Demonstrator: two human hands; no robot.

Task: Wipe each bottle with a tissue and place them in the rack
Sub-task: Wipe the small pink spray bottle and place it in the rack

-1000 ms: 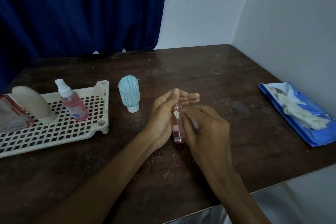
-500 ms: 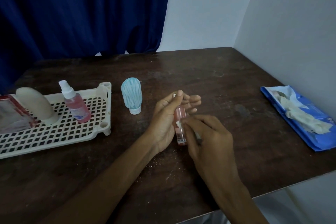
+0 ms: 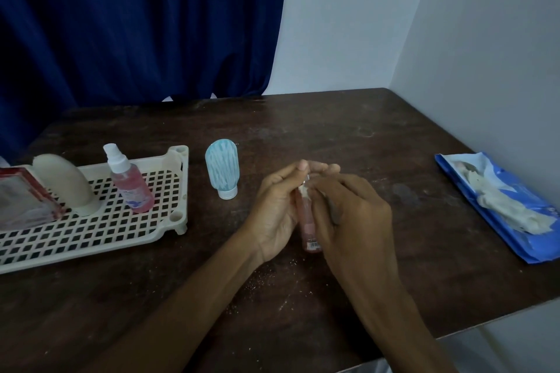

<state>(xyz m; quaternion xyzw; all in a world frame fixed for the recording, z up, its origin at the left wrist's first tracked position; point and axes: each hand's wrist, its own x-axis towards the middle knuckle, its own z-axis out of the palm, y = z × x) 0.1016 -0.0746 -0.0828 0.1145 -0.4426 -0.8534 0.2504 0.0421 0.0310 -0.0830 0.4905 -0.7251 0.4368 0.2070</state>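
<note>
My left hand (image 3: 274,209) holds a slim pink bottle (image 3: 307,225) upright at the middle of the table, thumb and fingers around its upper part. My right hand (image 3: 351,212) pinches a small white tissue (image 3: 304,191) against the bottle near its top. A pale blue bottle (image 3: 222,168) stands cap-down on the table left of my hands. The cream lattice rack (image 3: 127,230) at the left holds a pink spray bottle (image 3: 130,182), a cream bottle (image 3: 65,185) and a red-edged clear container (image 3: 22,201).
A blue packet of tissues (image 3: 500,209) lies open at the right, near the white wall. The table's front edge (image 3: 454,333) runs close below my right forearm. A dark blue curtain hangs behind the table. White crumbs dot the wood under my hands.
The tissue in my right hand moved down the pink bottle and is now back up near its top. The left hand keeps its hold.
</note>
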